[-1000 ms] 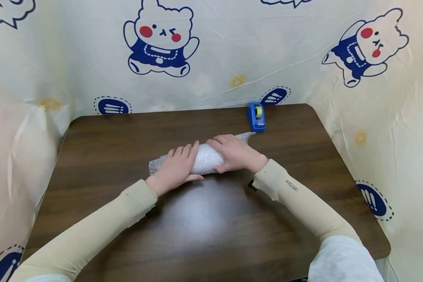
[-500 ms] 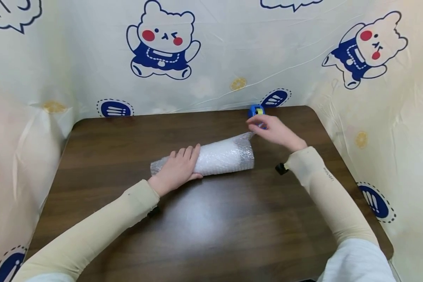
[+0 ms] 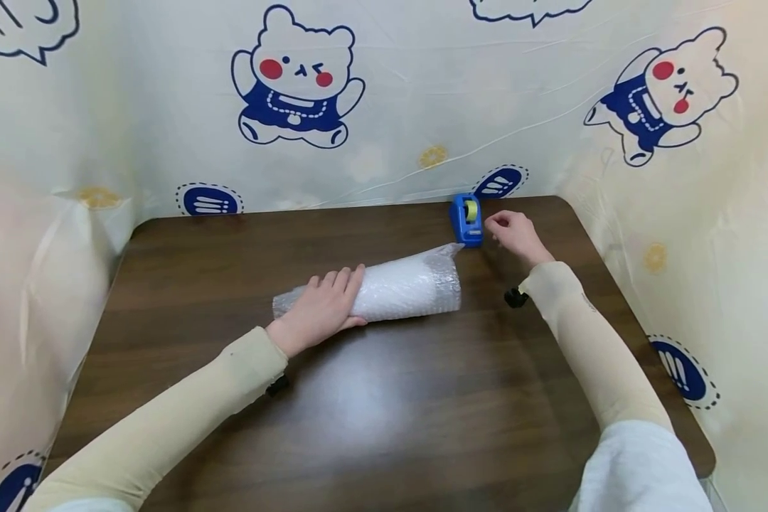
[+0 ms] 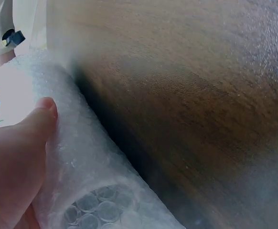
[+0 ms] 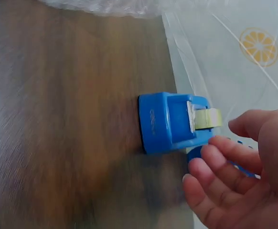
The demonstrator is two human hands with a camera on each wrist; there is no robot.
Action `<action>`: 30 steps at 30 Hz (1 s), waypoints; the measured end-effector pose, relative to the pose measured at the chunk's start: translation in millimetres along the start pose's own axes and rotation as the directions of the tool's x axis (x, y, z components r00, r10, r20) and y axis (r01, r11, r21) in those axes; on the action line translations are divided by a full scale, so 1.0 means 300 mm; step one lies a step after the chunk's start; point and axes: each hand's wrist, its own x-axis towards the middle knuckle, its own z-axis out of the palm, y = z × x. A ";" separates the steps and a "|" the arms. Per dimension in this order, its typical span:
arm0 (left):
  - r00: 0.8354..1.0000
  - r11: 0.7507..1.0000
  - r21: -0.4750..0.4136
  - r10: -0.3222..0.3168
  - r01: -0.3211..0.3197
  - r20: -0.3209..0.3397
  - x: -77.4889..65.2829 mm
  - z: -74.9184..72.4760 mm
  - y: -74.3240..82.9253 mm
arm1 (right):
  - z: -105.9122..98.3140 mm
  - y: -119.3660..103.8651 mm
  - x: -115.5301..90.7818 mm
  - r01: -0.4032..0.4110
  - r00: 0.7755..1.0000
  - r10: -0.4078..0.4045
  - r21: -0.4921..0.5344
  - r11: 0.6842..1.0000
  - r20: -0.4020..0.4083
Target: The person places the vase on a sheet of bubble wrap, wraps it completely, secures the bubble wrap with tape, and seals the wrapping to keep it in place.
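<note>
A roll of bubble wrap [image 3: 403, 288] lies slantwise across the middle of the table, with a loose corner sticking up at its far right end. My left hand [image 3: 323, 306] holds its left part, fingers over the top and thumb along the near side. In the left wrist view that thumb rests on the bubble wrap [image 4: 86, 148]. A blue tape dispenser [image 3: 466, 220] with a yellowish tape roll stands behind the right end. Just right of it is my right hand [image 3: 515, 233], fingers loosely bent and holding nothing; in the right wrist view its fingertips are close to the dispenser [image 5: 158, 124].
The brown wooden table [image 3: 371, 412] has rounded corners. Pale curtains with bear prints [image 3: 297, 78] hang along its back and sides. A small black wrist camera [image 3: 515, 297] sits below the right cuff.
My right hand has left the right end of the bubble wrap, passed over the tape dispenser and moved to its right side. My left hand has stayed on the roll.
</note>
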 end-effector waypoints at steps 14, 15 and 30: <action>0.999 1.000 -0.009 -0.023 0.023 0.033 -0.003 -0.002 0.006 | 0.052 -0.039 0.078 -0.283 0.958 0.256 0.274 0.919 0.131; 0.999 1.000 -0.010 -0.024 0.025 0.030 -0.005 -0.001 0.006 | 0.057 -0.043 0.081 -0.289 0.956 0.261 0.276 0.916 0.135; 1.000 1.000 0.000 -0.028 0.028 -0.010 -0.008 -0.002 0.014 | 0.083 -0.092 0.057 -0.451 0.880 0.452 0.553 0.701 0.144</action>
